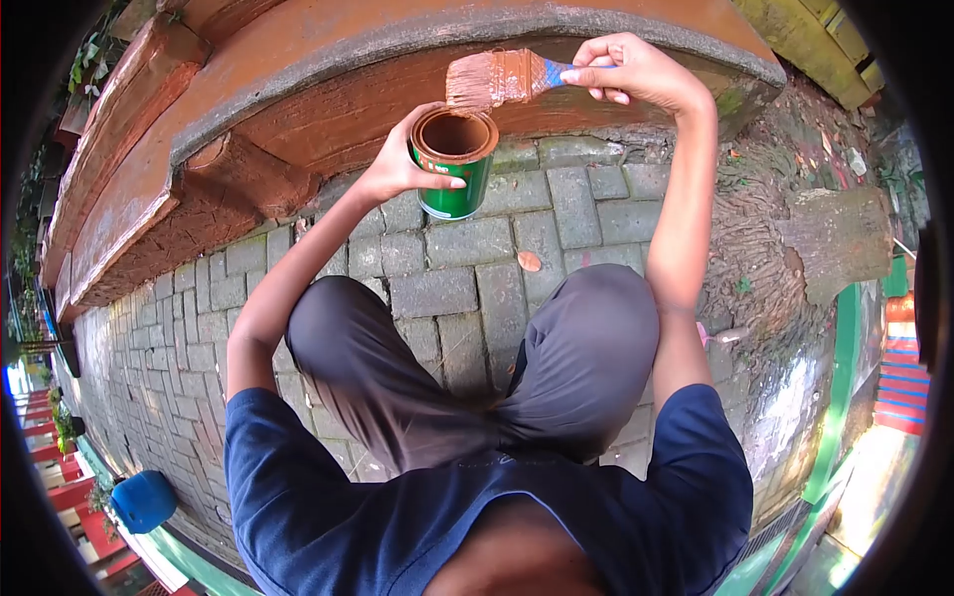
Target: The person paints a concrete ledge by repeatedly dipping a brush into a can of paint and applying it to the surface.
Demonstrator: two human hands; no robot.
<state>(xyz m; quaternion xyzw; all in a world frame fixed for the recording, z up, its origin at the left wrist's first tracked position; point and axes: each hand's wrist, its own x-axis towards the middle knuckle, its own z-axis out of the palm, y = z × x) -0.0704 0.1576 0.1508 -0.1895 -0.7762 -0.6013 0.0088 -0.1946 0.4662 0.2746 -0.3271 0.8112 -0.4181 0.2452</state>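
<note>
My left hand (407,164) is wrapped round a green paint can (459,194), its thumb across the front. The can is without a lid, with brown paint coating its inside wall and rim. In my right hand (626,72) is a wide paintbrush (512,77), gripped by its blue handle between thumb and fingers. Brown paint covers the bristles and much of the ferrule. The brush lies nearly level, pointing left, and its bristle end overlaps the can's far rim in this view. Just beyond both hands runs a low orange-brown bench (338,124) with a grey edge.
Grey paving bricks (434,293) lie under my bent knees, with a dry leaf (529,260) on them. Tree roots (745,238) spread over the ground to the right. A blue barrel (143,501) stands far off at the lower left. Yellow-green boards (815,45) are at the upper right.
</note>
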